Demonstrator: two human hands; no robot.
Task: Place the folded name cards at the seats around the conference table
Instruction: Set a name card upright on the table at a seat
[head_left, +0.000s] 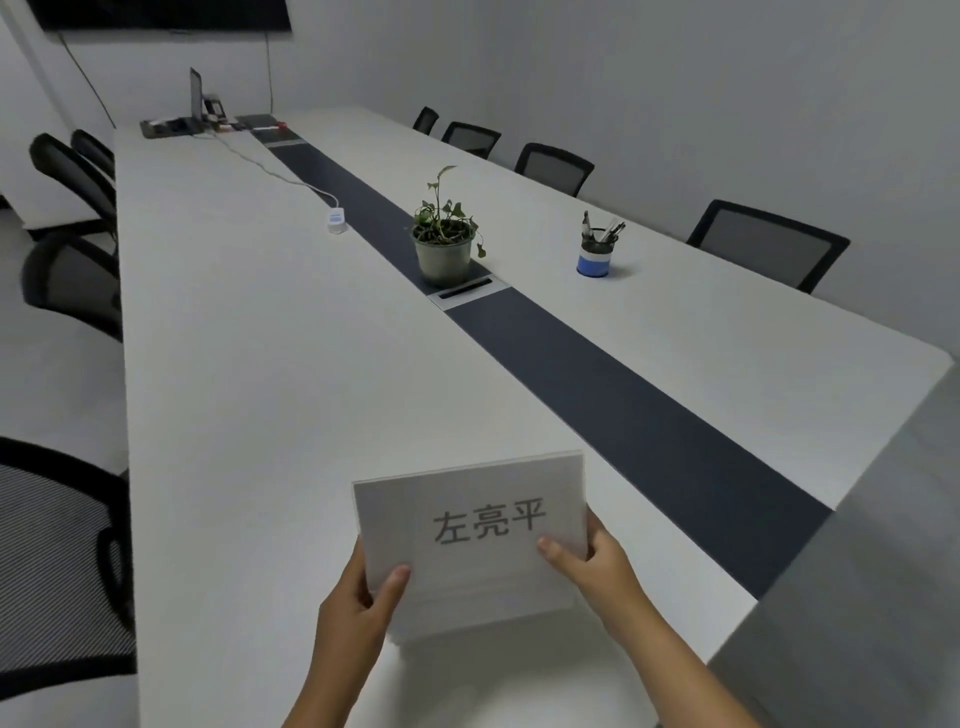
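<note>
A white name card (470, 535) with dark printed characters is held over the near end of the long white conference table (249, 322). My left hand (358, 608) grips its lower left edge, thumb on the front. My right hand (592, 561) grips its right edge, thumb on the front as well. More white card edges show just below the front face, so it may be a small stack; I cannot tell how many. No card stands anywhere on the table.
A dark strip (597, 395) runs down the table's middle, with a potted plant (445, 244) on it. A pen cup (596, 254) stands right of it, a white adapter (335, 218) and cable to the left, a laptop (196, 98) far off. Black mesh chairs (769, 244) line both sides.
</note>
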